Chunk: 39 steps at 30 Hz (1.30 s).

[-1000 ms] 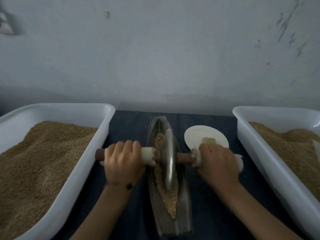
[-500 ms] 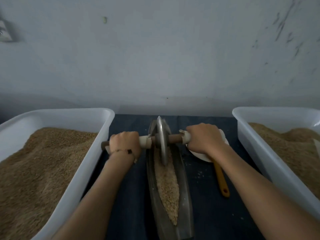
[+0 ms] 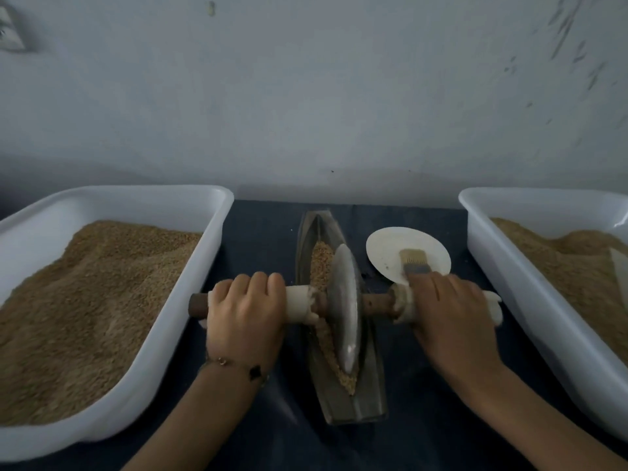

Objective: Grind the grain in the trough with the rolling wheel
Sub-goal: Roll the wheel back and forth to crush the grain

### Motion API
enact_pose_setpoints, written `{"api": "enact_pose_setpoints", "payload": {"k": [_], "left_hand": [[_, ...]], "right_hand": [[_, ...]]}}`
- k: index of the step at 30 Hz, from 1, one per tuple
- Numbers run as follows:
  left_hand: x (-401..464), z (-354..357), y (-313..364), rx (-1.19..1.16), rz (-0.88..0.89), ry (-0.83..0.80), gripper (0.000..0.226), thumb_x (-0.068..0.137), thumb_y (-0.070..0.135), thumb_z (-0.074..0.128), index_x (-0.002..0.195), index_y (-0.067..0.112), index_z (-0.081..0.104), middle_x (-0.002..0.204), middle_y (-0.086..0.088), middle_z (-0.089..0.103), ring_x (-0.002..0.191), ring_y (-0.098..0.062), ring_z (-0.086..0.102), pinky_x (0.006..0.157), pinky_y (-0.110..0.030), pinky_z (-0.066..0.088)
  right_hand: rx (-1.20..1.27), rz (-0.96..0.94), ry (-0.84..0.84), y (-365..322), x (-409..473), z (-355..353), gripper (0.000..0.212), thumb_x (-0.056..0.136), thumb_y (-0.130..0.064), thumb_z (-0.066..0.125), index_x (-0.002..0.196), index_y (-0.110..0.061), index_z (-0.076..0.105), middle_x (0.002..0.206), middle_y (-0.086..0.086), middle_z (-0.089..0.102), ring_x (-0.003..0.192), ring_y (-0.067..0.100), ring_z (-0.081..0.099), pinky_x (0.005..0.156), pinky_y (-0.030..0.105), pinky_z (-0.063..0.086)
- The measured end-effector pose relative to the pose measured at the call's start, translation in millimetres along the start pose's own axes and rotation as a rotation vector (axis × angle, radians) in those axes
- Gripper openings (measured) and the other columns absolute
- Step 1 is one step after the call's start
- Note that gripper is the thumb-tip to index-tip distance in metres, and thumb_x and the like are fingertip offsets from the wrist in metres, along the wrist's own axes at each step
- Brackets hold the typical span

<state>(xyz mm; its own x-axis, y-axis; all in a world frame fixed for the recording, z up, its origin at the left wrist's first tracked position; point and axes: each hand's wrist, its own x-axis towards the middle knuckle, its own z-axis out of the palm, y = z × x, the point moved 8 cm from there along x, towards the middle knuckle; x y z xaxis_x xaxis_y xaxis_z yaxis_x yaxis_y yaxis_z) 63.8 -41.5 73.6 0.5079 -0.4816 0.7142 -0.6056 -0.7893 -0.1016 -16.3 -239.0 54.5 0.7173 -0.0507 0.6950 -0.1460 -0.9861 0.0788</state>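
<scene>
A narrow boat-shaped metal trough (image 3: pixel 367 396) lies lengthwise on the dark cloth between two tubs. Brown grain (image 3: pixel 319 263) fills its groove. A grey metal wheel (image 3: pixel 344 311) stands on edge in the trough's middle, on a wooden axle with white wrapped handles. My left hand (image 3: pixel 246 312) grips the left handle (image 3: pixel 299 302). My right hand (image 3: pixel 448 317) grips the right handle (image 3: pixel 492 300). Both wrists reach in from the near edge.
Two large white tubs of grain flank the trough, one at left (image 3: pixel 183 321) and one at right (image 3: pixel 503 266). A white dish (image 3: pixel 390 246) with a brush (image 3: pixel 414 261) on it sits just right of the trough's far end. A pale wall rises behind.
The wheel has rolled from the trough's far end back toward me to its middle, both hands still on the handles. The brush handle is now under my right hand.
</scene>
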Motion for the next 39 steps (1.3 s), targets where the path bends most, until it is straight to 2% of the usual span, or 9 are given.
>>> {"api": "enact_pose_setpoints", "payload": {"k": [5, 9, 14, 21, 24, 27, 32, 34, 39], "left_hand": [[13, 30, -13, -0.041, -0.113, -0.067, 0.032, 0.044, -0.004, 0.077, 0.051, 0.009, 0.048, 0.045, -0.006, 0.048, 0.039, -0.023, 0.045, 0.047, -0.028, 0.034], [52, 82, -33, 0.138, -0.279, -0.379, 0.020, 0.079, 0.021, 0.065, 0.072, 0.020, 0.046, 0.077, 0.001, 0.063, 0.072, -0.018, 0.056, 0.066, -0.029, 0.030], [111, 113, -37, 0.204, -0.173, -0.530, 0.007, 0.088, 0.024, 0.056, 0.092, 0.020, 0.060, 0.092, 0.002, 0.064, 0.089, -0.019, 0.058, 0.074, -0.032, 0.030], [30, 67, -28, 0.004, -0.231, -0.450, 0.023, 0.078, 0.028, 0.068, 0.095, 0.022, 0.053, 0.095, 0.005, 0.058, 0.090, -0.017, 0.055, 0.085, -0.033, 0.038], [8, 23, -8, -0.068, -0.065, -0.245, 0.027, 0.051, 0.008, 0.074, 0.071, 0.016, 0.058, 0.066, 0.000, 0.058, 0.059, -0.022, 0.058, 0.061, -0.038, 0.048], [7, 7, 2, -0.062, 0.029, -0.179, 0.022, 0.045, 0.005, 0.066, 0.062, 0.014, 0.054, 0.055, -0.001, 0.053, 0.048, -0.022, 0.052, 0.052, -0.035, 0.044], [30, 67, -30, 0.043, -0.170, -0.503, 0.012, 0.085, 0.030, 0.056, 0.089, 0.028, 0.045, 0.096, 0.011, 0.059, 0.088, -0.011, 0.055, 0.077, -0.026, 0.032], [49, 86, -40, 0.022, -0.242, -0.505, 0.011, 0.086, 0.031, 0.058, 0.094, 0.027, 0.052, 0.092, 0.010, 0.058, 0.081, -0.012, 0.052, 0.074, -0.026, 0.034], [99, 120, -58, 0.065, -0.328, -0.614, 0.012, 0.088, 0.030, 0.058, 0.097, 0.022, 0.059, 0.081, 0.002, 0.051, 0.075, -0.016, 0.046, 0.071, -0.030, 0.037]], "right_hand": [[0.008, -0.063, -0.027, -4, 40, 24, 0.036, 0.045, -0.006, 0.080, 0.067, -0.013, 0.053, 0.059, 0.005, 0.053, 0.053, 0.026, 0.050, 0.053, 0.032, 0.030], [-0.004, 0.057, -0.331, 20, 89, 93, 0.009, 0.075, -0.025, 0.063, 0.078, -0.020, 0.056, 0.074, -0.001, 0.062, 0.069, 0.022, 0.058, 0.063, 0.035, 0.045], [0.152, 0.226, -0.588, 39, 103, 136, 0.005, 0.082, -0.029, 0.056, 0.078, -0.028, 0.052, 0.082, -0.004, 0.063, 0.068, 0.016, 0.053, 0.059, 0.029, 0.037], [-0.075, 0.031, -0.289, 0, 61, 45, 0.024, 0.068, -0.019, 0.072, 0.077, -0.022, 0.051, 0.073, -0.005, 0.058, 0.067, 0.017, 0.054, 0.061, 0.029, 0.034], [0.012, 0.024, -0.158, -3, 24, 7, 0.049, 0.034, -0.012, 0.086, 0.069, -0.021, 0.053, 0.060, -0.005, 0.053, 0.053, 0.019, 0.050, 0.054, 0.028, 0.028], [0.018, 0.041, -0.213, 3, 9, 6, 0.054, 0.028, -0.011, 0.087, 0.070, -0.021, 0.056, 0.060, -0.006, 0.052, 0.050, 0.017, 0.048, 0.052, 0.027, 0.027], [-0.063, 0.018, -0.374, 5, 60, 51, 0.033, 0.066, -0.025, 0.071, 0.071, -0.030, 0.039, 0.060, -0.013, 0.034, 0.058, 0.012, 0.036, 0.052, 0.026, 0.022], [-0.008, 0.066, -0.538, 16, 89, 82, 0.013, 0.078, -0.027, 0.057, 0.075, -0.030, 0.044, 0.068, -0.012, 0.045, 0.063, 0.011, 0.043, 0.051, 0.026, 0.023], [0.048, 0.080, -0.699, 30, 139, 122, 0.013, 0.078, -0.028, 0.053, 0.069, -0.030, 0.045, 0.071, -0.006, 0.051, 0.062, 0.012, 0.046, 0.050, 0.028, 0.029]]}}
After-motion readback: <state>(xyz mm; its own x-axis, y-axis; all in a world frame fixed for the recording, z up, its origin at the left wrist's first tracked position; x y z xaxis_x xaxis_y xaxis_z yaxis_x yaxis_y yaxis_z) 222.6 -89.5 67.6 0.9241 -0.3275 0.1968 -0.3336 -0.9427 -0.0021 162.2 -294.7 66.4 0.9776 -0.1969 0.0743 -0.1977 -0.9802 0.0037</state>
